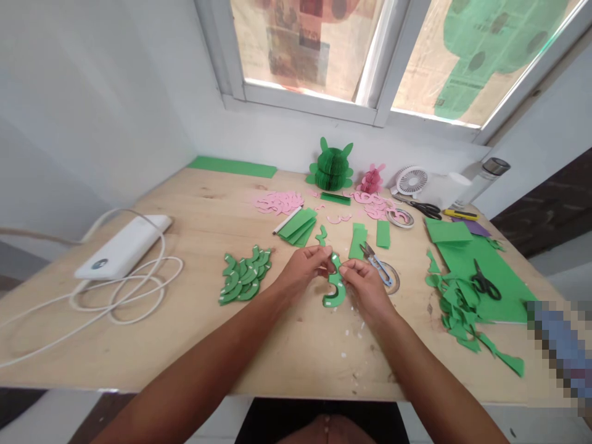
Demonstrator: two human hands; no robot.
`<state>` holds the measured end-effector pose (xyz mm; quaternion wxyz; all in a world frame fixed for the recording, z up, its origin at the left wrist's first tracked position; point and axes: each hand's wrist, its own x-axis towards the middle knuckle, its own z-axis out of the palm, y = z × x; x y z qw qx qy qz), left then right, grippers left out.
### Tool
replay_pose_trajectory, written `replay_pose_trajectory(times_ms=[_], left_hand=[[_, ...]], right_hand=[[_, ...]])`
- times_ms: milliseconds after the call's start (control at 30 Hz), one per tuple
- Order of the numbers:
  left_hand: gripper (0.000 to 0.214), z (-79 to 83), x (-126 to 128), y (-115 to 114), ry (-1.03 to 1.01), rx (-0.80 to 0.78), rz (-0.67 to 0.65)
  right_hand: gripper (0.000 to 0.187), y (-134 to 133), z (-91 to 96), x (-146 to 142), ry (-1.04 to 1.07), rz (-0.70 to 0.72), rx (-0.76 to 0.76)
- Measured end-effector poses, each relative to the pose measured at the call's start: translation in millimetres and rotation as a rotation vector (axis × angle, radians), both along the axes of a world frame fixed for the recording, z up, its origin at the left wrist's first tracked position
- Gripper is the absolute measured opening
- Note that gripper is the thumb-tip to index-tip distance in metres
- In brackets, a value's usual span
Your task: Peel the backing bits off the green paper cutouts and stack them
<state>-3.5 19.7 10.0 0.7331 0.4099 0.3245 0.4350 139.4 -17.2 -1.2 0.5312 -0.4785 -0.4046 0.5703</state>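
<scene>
Between my two hands is a curved green paper cutout (340, 290) with small white patches along it. My left hand (305, 266) pinches its upper left edge, and my right hand (365, 280) grips its upper right edge with the fingertips. Just beyond my fingers lies a smaller wavy green paper piece (321, 235). To the left of my left hand is a pile of similar green cutouts (245, 274), many with white patches. Blue-handled thread snips (380, 266) rest beside my right hand, next to a roll of tape (393, 279).
Green paper strips (298, 227) and pink cutouts (280, 202) lie farther back, before a green honeycomb paper figure (332, 169). Black scissors (485, 280) sit on green sheets (504, 283) at right, near green scraps (457, 308). A white power strip (123, 248) with a looped cable occupies the left.
</scene>
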Motion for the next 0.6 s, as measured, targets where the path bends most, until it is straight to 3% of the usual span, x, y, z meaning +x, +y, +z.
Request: replay_pose_trajectory(times_ms=[167,367,600], left_hand=[[0.021,1.4,-3,0,-0.1,-0.065,-0.093],[0.023,3.5,-5,-2,-0.139,0.006,-0.208],[0.034,3.6,-7,-2,-0.06,0.083,-0.194]], right_hand=[[0.018,0,5.4,2,0.23,0.072,-0.093],[0.019,-2,7.3,4,0.359,0.145,-0.165],[0.014,-4,11.3,4,0.398,0.238,-0.162]])
